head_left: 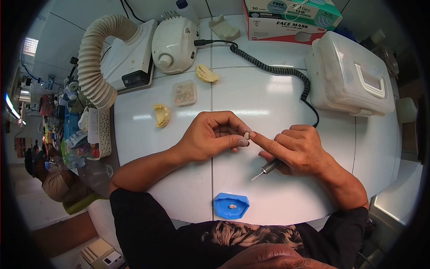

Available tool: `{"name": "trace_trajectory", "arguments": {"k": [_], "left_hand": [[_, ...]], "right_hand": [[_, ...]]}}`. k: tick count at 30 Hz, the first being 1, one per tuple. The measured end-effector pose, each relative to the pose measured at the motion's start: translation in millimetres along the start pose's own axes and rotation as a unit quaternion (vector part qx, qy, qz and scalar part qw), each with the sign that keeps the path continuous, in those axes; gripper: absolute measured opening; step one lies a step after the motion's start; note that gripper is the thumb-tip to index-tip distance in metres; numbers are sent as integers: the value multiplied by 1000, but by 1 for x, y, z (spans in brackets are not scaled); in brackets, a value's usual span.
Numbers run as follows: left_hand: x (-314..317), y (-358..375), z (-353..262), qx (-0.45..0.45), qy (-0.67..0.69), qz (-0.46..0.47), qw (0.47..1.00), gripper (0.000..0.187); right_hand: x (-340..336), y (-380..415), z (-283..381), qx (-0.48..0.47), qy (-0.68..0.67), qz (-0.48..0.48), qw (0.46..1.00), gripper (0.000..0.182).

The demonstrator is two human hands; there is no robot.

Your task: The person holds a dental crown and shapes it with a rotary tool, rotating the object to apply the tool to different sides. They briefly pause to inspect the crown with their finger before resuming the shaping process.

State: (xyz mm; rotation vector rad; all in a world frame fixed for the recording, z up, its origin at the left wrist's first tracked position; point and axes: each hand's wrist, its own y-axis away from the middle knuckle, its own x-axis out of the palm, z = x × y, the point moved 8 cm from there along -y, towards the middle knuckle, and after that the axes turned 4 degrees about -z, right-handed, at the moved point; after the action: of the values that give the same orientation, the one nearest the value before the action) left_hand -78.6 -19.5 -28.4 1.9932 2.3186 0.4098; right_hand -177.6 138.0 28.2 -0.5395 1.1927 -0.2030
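Between the thumb and fingers of my left hand (207, 136) is a small off-white dental crown (246, 135), pinched at the fingertips. My right hand (298, 150) is closed around a dark rotary handpiece (271, 166), whose thin metal bur points down and left, away from the crown. The right index finger is stretched out, its tip touching or nearly touching the crown. Below the hands, close to my body, a blue tray (218, 204) holds a small tooth-like piece (232, 206).
Two yellow dental casts (161, 115) and a clear box (191, 99) of small pieces lie beyond my left hand. A white motor unit (175, 45) feeds a coiled cord (277, 70). A ribbed hose (89, 67) arches at left; a white case (340, 76) stands right. Another person sits far left.
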Motion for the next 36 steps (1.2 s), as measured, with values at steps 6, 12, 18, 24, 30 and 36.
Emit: {"name": "trace_trajectory", "arguments": {"k": [6, 12, 18, 24, 30, 36], "left_hand": [[0, 0, 0, -9, 13, -10, 1000, 21], [0, 0, 0, 0, 25, 0, 1000, 23], [0, 1, -1, 3, 18, -12, 1000, 22], [0, 2, -1, 12, -6, -24, 1000, 22], [1, 2, -1, 28, -14, -36, 999, 16], [0, 4, 4, -8, -5, -55, 998, 17]], "right_hand": [[1, 1, 0, 4, 4, 9, 1000, 61], [0, 0, 0, 14, 15, 12, 1000, 50], [-2, 3, -8, 70, 48, -36, 996, 31], [-13, -2, -15, 131, 56, -31, 989, 35], [-10, 0, -17, 150, 76, -30, 985, 33], [-7, 2, -20, 167, 96, 11, 981, 38]]}}
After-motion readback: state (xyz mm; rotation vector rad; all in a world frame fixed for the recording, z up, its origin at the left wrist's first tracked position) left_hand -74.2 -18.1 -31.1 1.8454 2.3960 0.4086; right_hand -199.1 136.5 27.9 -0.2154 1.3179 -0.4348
